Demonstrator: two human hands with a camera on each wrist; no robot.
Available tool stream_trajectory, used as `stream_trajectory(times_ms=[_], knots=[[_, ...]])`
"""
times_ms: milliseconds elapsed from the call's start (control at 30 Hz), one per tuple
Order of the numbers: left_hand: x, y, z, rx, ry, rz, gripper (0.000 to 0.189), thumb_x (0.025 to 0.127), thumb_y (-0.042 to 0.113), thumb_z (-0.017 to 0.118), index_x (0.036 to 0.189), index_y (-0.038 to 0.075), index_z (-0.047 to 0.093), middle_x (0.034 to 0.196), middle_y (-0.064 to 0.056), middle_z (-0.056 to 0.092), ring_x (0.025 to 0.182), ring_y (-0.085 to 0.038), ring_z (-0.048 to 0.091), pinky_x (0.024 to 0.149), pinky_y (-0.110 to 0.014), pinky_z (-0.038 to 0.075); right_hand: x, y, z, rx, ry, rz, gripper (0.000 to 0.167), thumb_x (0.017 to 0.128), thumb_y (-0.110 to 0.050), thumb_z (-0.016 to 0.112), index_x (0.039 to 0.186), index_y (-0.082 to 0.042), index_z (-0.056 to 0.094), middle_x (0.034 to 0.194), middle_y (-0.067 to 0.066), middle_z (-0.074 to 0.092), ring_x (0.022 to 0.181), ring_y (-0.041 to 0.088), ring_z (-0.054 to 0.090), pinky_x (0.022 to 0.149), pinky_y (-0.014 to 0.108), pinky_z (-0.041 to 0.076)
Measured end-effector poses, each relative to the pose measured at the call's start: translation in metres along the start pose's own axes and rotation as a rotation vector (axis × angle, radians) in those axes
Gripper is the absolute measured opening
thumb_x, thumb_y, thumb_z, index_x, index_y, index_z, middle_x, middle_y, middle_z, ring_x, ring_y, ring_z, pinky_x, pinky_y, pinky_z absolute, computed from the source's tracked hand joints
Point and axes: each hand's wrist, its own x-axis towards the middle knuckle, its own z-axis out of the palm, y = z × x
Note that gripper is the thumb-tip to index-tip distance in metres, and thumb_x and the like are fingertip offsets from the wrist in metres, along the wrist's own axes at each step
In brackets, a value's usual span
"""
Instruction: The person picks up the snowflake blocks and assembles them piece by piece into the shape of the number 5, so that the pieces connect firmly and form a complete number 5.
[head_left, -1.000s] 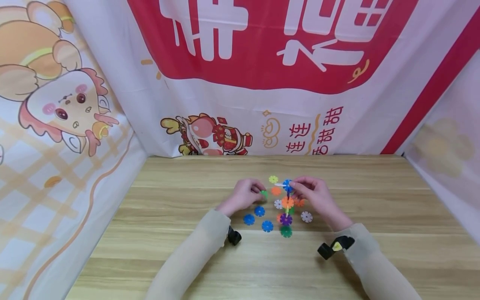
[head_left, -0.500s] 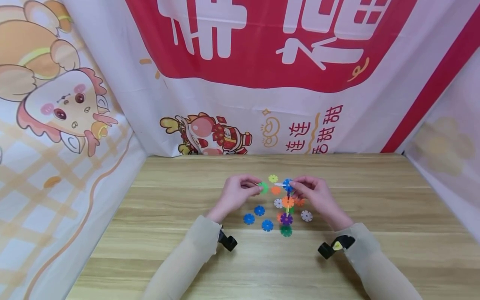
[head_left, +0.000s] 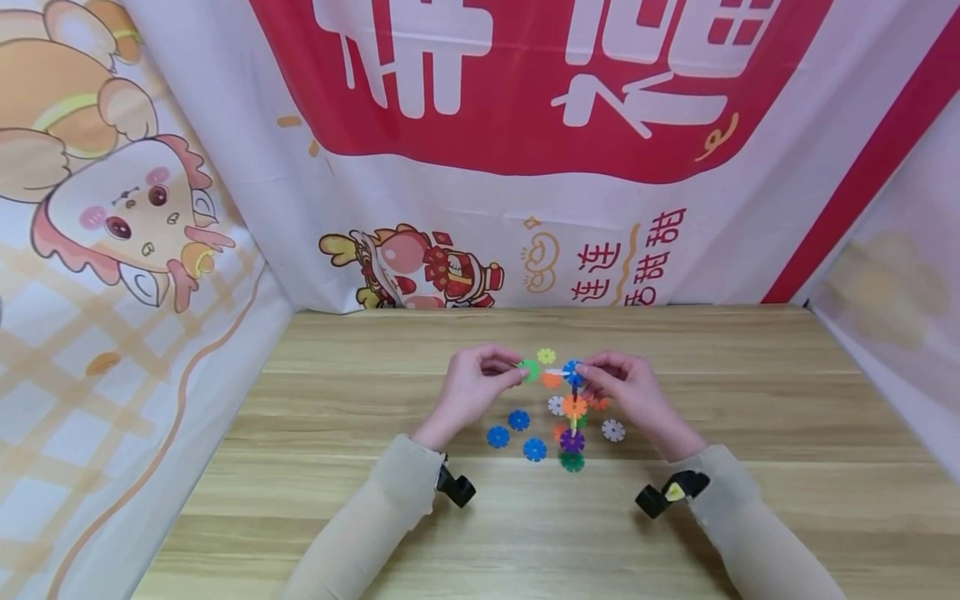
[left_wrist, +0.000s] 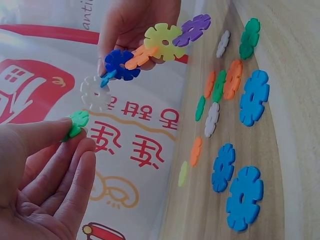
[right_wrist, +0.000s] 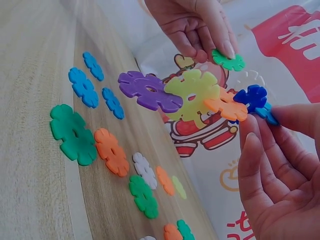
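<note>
Between thumb and fingertips my left hand [head_left: 476, 383] pinches a light green snowflake disc [left_wrist: 78, 123], raised off the table. A linked chain of notched plastic discs hangs in the air from my right hand [head_left: 626, 387], whose thumb and fingers pinch it at the blue discs [right_wrist: 251, 97]. Along that chain run a purple disc [right_wrist: 132, 87], a yellow disc [right_wrist: 200, 107], an orange disc [right_wrist: 225, 106], the blue ones and a white disc [left_wrist: 95, 92] at the far end. The light green disc is close to the white disc; a small gap shows in the left wrist view.
Loose discs lie flat on the wooden table [head_left: 337, 500]: several blue ones such as a blue disc [head_left: 535, 450], a dark green disc [head_left: 572, 462], a white disc [head_left: 612, 430] and a yellow-green disc [head_left: 546, 356]. Printed cloth [head_left: 450, 192] stands behind.
My left hand has lifted the light green disc from near the tabletop and brought it toward the chain. The chain's white end has tilted and shifted slightly left; my right hand is nearly still.
</note>
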Motion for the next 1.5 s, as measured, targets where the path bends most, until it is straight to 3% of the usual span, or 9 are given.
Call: stream_trajectory(times_ms=[300,667,1333,1500], knots=[[-0.001,0.000,0.004,0.012,-0.014,0.009,0.014,0.092,0.017,0.079,0.103,0.013,0.073,0.090,0.005,0.075,0.083,-0.015,0.072,0.076,-0.032,0.059,0.000,0.002,0.003,0.010,-0.018,-0.011,0.036,0.099,-0.034,0.070,0.113,-0.001,0.068,0.098,0.016,0.069,0.084,0.028,0.068,0.076,0.036,0.059],[-0.002,-0.001,0.007,0.011,-0.022,0.034,0.013,0.092,0.016,0.078,0.102,0.013,0.071,0.090,0.005,0.075,0.083,-0.015,0.072,0.077,-0.032,0.058,-0.002,-0.001,0.008,0.005,-0.007,-0.006,0.036,0.100,-0.036,0.067,0.114,-0.003,0.065,0.103,0.015,0.069,0.093,0.028,0.067,0.087,0.047,0.056],[-0.003,0.000,0.009,0.024,-0.007,0.048,0.012,0.091,0.014,0.080,0.100,0.014,0.072,0.090,0.006,0.075,0.084,-0.014,0.071,0.076,-0.033,0.058,-0.002,-0.004,0.010,0.008,-0.008,-0.010,0.035,0.103,-0.035,0.063,0.116,-0.002,0.062,0.101,0.015,0.069,0.091,0.027,0.066,0.087,0.046,0.055],[-0.003,-0.001,0.010,0.021,-0.011,0.058,0.012,0.091,0.016,0.079,0.100,0.013,0.072,0.090,0.006,0.075,0.084,-0.014,0.071,0.076,-0.031,0.058,-0.001,-0.004,0.011,-0.018,-0.030,-0.012,0.040,0.103,-0.036,0.063,0.124,-0.003,0.065,0.107,0.013,0.070,0.095,0.026,0.065,0.089,0.046,0.055]])
